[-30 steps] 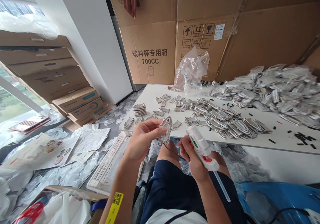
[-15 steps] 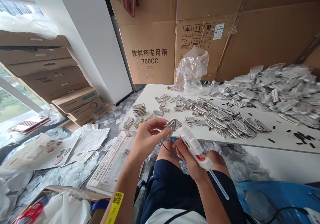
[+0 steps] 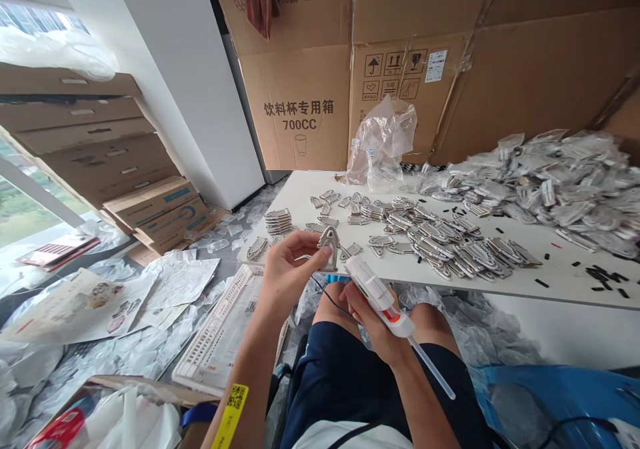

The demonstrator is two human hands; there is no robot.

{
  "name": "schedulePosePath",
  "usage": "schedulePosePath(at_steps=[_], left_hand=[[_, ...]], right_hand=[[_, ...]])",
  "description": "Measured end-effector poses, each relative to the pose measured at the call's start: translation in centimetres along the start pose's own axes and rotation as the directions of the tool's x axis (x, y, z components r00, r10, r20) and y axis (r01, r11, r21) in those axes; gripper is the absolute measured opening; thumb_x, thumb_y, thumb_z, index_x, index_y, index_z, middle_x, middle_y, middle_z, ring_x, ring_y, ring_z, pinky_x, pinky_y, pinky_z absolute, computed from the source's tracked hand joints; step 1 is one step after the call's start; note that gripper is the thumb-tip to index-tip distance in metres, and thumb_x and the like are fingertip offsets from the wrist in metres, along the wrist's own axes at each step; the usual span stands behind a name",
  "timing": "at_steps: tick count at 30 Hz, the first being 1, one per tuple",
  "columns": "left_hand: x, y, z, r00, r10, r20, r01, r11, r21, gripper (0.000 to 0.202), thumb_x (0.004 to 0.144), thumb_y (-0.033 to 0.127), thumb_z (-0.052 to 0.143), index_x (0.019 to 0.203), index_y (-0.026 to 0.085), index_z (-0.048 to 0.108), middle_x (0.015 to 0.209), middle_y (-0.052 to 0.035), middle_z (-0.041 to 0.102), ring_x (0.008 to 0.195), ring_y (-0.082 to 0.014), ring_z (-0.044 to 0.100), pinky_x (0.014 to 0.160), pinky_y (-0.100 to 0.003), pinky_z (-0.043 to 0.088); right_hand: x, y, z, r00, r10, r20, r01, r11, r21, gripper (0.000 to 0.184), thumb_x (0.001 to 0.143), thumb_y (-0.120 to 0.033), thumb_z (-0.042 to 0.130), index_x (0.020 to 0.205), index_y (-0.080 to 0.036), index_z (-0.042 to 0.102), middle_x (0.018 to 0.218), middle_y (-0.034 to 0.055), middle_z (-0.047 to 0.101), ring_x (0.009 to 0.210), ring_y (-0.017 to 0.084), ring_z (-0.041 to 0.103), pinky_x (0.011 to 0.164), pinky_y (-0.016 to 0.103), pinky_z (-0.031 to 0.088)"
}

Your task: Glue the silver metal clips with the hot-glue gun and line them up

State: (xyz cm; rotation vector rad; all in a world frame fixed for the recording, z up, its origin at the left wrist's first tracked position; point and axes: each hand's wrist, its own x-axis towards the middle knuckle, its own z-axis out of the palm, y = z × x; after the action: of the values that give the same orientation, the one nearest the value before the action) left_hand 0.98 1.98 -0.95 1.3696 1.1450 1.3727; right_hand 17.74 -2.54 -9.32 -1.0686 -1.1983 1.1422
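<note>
Two bare hands are raised just over the near edge of a white table. The left hand is closed in a narrow pinch, its thumb and fingertips gripping a small flat metal piece that stands upright with its pointed end up. The right hand is wrapped firmly around a white glue gun, and the gun's front end sits just beside the metal piece; whether they touch is hard to tell. A clear glue stick juts from the back of the gun, and a thin dark cable curves below the hands, above the person's dark shorts. A yellow wristband circles the left wrist. On the table, many loose metal pieces lie in a spread, with a small stack nearer the left corner. Further right sit a heap of pieces in plastic bags and scattered black bits. Large cardboard boxes stand behind the table, and papers and clear plastic wrappers cover the floor on the left, below a window.
</note>
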Motion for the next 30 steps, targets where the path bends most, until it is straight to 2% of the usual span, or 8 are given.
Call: schedulePosePath(at_steps=[5, 14, 18, 24, 30], left_hand=[[0.4, -0.7, -0.3, 0.993, 0.035, -0.114, -0.035, 0.999, 0.001, 0.030, 0.075, 0.037, 0.097, 0.095, 0.020, 0.083, 0.092, -0.0050, 0.081, 0.087, -0.0205, 0.076, 0.077, -0.029, 0.064], [0.5, -0.3, -0.8, 0.994, -0.097, 0.050, 0.106, 0.964, -0.243, 0.030, 0.079, 0.036, 0.098, 0.100, 0.020, 0.085, 0.100, -0.0062, 0.086, 0.089, -0.0158, 0.077, 0.082, -0.023, 0.060], [0.4, -0.1, -0.9, 0.986, -0.109, 0.126, 0.143, 0.941, -0.306, 0.027, 0.083, 0.035, 0.095, 0.103, 0.020, 0.086, 0.104, -0.0068, 0.086, 0.092, -0.0154, 0.076, 0.085, -0.022, 0.059], [0.2, 0.1, -1.1, 0.984, -0.107, 0.142, 0.148, 0.937, -0.318, 0.027, 0.083, 0.034, 0.096, 0.103, 0.019, 0.086, 0.106, -0.0078, 0.086, 0.093, -0.0164, 0.076, 0.087, -0.024, 0.059], [0.0, 0.1, -1.0, 0.979, -0.099, 0.176, 0.158, 0.920, -0.358, 0.025, 0.084, 0.034, 0.095, 0.104, 0.020, 0.086, 0.102, -0.0059, 0.085, 0.092, -0.0153, 0.075, 0.085, -0.022, 0.059]], right_hand=[[0.0, -0.1, 0.2, 1.000, 0.009, -0.024, -0.009, 1.000, -0.002, 0.051, 0.093, -0.070, 0.074, 0.081, -0.020, 0.077, 0.068, 0.0028, 0.063, 0.065, 0.019, 0.058, 0.060, 0.031, 0.045], [0.0, 0.1, 0.0, 1.000, 0.004, -0.018, -0.003, 0.999, 0.037, 0.049, 0.095, -0.067, 0.074, 0.083, -0.020, 0.078, 0.066, 0.0008, 0.059, 0.062, 0.016, 0.053, 0.058, 0.030, 0.041], [-0.1, 0.1, 0.0, 0.999, -0.010, -0.033, 0.011, 0.999, 0.053, 0.048, 0.096, -0.065, 0.074, 0.085, -0.019, 0.078, 0.064, -0.0008, 0.055, 0.059, 0.014, 0.048, 0.056, 0.029, 0.037], [-0.3, -0.1, 0.1, 1.000, -0.010, -0.022, 0.013, 0.994, 0.109, 0.048, 0.096, -0.063, 0.075, 0.082, -0.018, 0.076, 0.061, -0.0026, 0.051, 0.056, 0.012, 0.042, 0.055, 0.029, 0.033], [-0.3, -0.1, 0.1, 0.999, -0.025, -0.035, 0.027, 0.998, 0.053, 0.047, 0.097, -0.064, 0.074, 0.084, -0.018, 0.078, 0.064, -0.0007, 0.056, 0.059, 0.014, 0.046, 0.055, 0.029, 0.036]])
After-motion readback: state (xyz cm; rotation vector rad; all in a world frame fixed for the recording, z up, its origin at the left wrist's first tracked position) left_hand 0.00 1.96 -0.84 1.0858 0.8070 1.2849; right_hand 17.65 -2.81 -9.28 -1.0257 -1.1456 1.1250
